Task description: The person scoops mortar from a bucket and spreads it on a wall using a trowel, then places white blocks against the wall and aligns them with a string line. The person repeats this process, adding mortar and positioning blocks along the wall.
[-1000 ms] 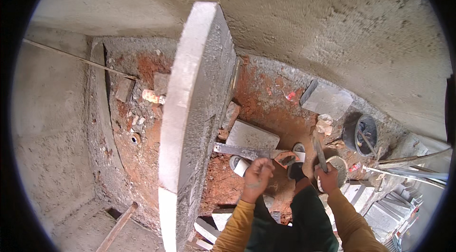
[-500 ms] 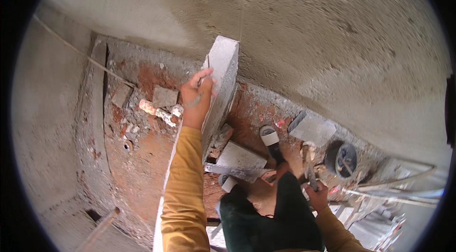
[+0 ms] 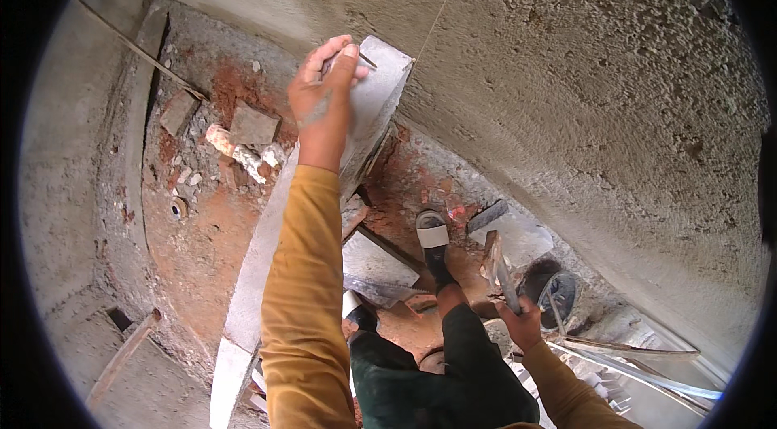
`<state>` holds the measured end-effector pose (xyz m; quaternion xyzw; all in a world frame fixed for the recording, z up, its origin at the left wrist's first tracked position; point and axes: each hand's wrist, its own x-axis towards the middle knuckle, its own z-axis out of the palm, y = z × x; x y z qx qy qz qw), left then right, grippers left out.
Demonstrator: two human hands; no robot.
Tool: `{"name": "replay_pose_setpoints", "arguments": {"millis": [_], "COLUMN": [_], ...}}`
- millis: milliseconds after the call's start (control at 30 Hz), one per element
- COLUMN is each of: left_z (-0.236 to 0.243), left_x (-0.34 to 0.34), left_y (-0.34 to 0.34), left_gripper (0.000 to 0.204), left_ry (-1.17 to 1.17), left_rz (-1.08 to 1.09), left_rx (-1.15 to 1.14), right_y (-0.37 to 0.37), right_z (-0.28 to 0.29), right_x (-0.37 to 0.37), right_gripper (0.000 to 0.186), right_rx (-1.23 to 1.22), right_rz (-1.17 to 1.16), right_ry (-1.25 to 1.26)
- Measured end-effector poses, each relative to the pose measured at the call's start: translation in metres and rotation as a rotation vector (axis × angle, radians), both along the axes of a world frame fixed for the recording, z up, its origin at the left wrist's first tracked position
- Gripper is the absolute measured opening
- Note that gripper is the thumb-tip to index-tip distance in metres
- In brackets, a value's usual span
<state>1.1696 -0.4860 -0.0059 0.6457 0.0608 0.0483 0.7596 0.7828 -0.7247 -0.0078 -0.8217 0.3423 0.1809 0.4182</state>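
A thin nail (image 3: 368, 61) is pinched between the thumb and fingers of my left hand (image 3: 322, 101). It slants over the far end of a narrow wall of pale grey blocks (image 3: 251, 279), close to where that end meets the plastered wall (image 3: 566, 81); whether its tip touches the block is unclear. Lower down on the right, my right hand (image 3: 520, 322) is wrapped around the handle of a hammer (image 3: 495, 263), whose worn brownish head points up. A thin string (image 3: 444, 4) runs from the block wall's far corner up across the plaster.
Loose pale blocks (image 3: 377, 261) and a broad light slab (image 3: 518, 236) lie around my feet. A black bucket (image 3: 558, 291) stands right of the hammer. Left of the block wall are brick rubble (image 3: 255, 123), a tape roll (image 3: 179, 207) and a long stick (image 3: 137, 48).
My view has turned and shifted. My left hand has moved farther out along the block wall, and the nail now slants. My right hand has brought the hammer up and leftward.
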Motion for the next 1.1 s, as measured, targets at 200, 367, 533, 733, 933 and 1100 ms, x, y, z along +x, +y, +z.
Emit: {"name": "replay_pose_setpoints", "arguments": {"millis": [200,367,533,733,933,1100], "left_z": [-0.022,-0.035,-0.041,-0.042,-0.039,-0.037], "left_x": [0.004,-0.002,-0.005,-0.006,-0.009,-0.003], "left_y": [-0.011,-0.018,-0.017,-0.013,-0.012,-0.004], "left_gripper": [0.018,0.012,0.012,0.014,0.011,0.011], "left_ry": [-0.299,-0.416,-0.401,-0.389,-0.333,-0.403], "left_rz": [0.083,0.106,0.082,0.076,0.051,0.037], "left_rx": [0.363,0.525,0.46,0.46,0.487,0.501], "right_y": [0.002,0.005,-0.002,-0.01,0.01,0.016], "right_z": [-0.011,-0.009,0.005,0.017,0.046,0.073], "right_x": [-0.006,-0.001,0.023,0.065,0.121,0.172], "right_gripper": [0.017,0.018,0.022,0.026,0.024,0.026], "right_rx": [0.059,0.067,0.052,-0.054,-0.013,-0.127], "right_rz": [-0.032,-0.008,0.101,0.262,0.286,0.542], "right_ry": [-0.01,-0.063,-0.171,-0.346,-0.489,-0.54]}}
